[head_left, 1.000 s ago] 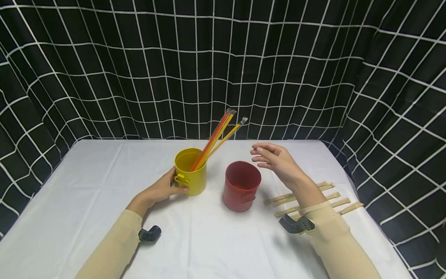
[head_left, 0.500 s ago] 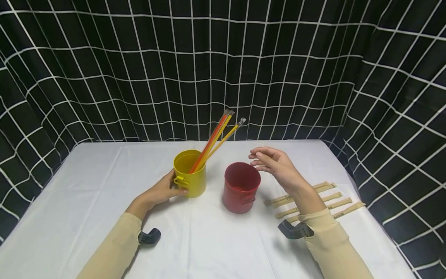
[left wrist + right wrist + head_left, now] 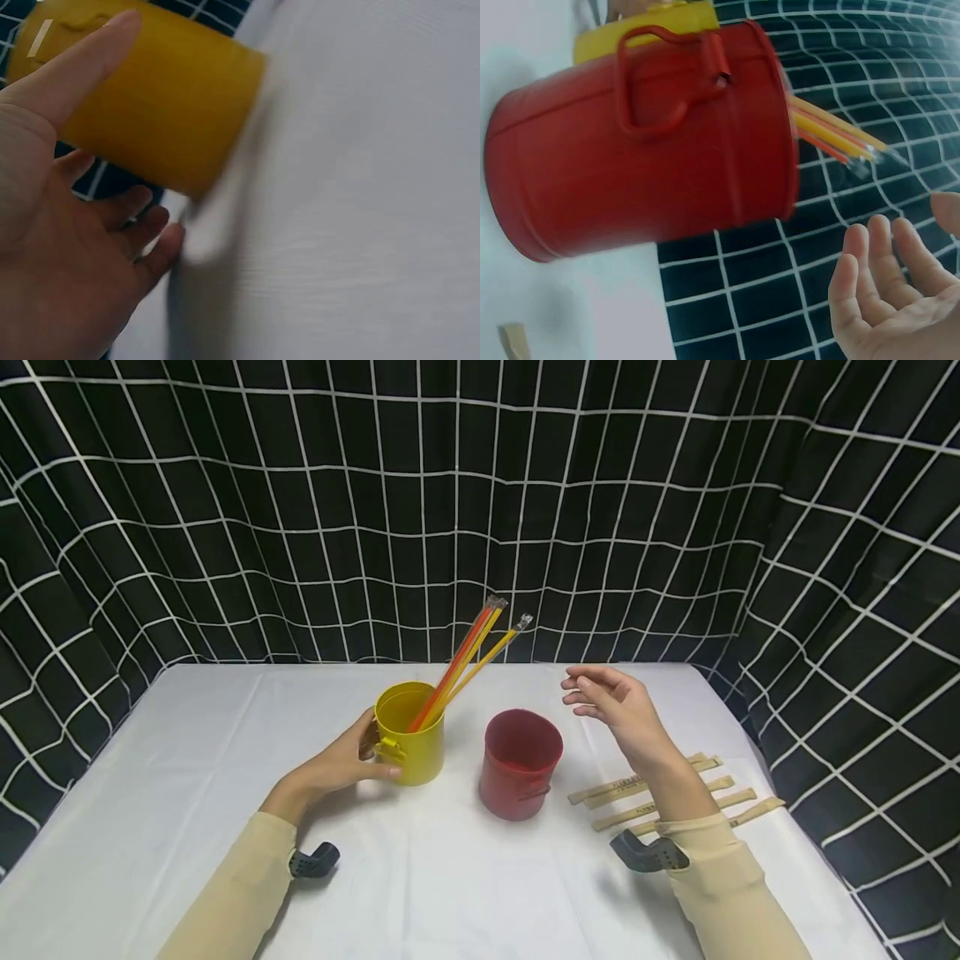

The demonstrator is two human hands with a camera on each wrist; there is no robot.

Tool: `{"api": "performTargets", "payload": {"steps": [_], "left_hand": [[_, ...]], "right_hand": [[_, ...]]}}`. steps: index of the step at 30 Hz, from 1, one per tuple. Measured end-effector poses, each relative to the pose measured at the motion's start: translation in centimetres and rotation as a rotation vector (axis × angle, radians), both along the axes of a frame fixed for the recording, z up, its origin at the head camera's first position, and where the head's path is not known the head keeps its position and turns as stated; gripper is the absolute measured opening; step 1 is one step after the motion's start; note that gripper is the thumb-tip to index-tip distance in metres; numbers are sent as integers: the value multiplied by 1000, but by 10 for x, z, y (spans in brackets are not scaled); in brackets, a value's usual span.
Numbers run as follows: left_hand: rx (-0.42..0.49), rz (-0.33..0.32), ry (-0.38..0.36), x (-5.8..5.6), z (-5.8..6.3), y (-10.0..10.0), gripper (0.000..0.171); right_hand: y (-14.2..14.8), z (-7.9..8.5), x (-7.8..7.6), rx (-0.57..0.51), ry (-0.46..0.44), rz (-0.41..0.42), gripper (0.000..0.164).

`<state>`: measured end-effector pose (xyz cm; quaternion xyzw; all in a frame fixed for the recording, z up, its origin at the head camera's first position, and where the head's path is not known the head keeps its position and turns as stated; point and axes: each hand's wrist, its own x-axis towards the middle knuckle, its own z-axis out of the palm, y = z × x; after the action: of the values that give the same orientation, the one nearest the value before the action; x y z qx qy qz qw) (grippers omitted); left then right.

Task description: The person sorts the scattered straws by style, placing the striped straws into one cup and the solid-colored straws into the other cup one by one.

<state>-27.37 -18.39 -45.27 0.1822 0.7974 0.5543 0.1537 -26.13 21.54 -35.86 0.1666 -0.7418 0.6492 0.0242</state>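
Note:
In the head view my left hand (image 3: 337, 768) is around the left side of a yellow pail (image 3: 420, 756). In the left wrist view its thumb lies along the pail (image 3: 165, 97), while the loosely bent fingers stand apart from the wall. Several red and yellow straws (image 3: 465, 664) with clear wrapper ends lean to the right out of this pail. A red pail (image 3: 517, 789) stands to its right, its small wire handle (image 3: 622, 82) showing in the right wrist view. My right hand (image 3: 615, 702) hovers beyond and right of the red pail, fingers relaxed, holding nothing.
Several narrow brown paper packets (image 3: 626, 814) with printing lie on the right of the white tablecloth (image 3: 480, 893), partly under the right forearm. A black curtain with a white grid (image 3: 480, 510) hangs behind the table and along its sides.
My right hand dipped toward the red pail, then drew back up and right. The left hand has shifted slightly left, its fingers loosening at the yellow pail. Both pails stay put.

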Motion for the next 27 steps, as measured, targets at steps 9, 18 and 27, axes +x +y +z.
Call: {"api": "performTargets", "payload": {"steps": [9,18,27], "left_hand": [[-26,168,97,7,45,-21,88],[-57,366,477,36,94,-3,70],[71,115,501,66,87,66,55]], "right_hand": [[16,10,-1,5,65,-44,15],[40,6,-3,192,114,-77,28],[98,-8,-3,351,208,-98,34]]}}
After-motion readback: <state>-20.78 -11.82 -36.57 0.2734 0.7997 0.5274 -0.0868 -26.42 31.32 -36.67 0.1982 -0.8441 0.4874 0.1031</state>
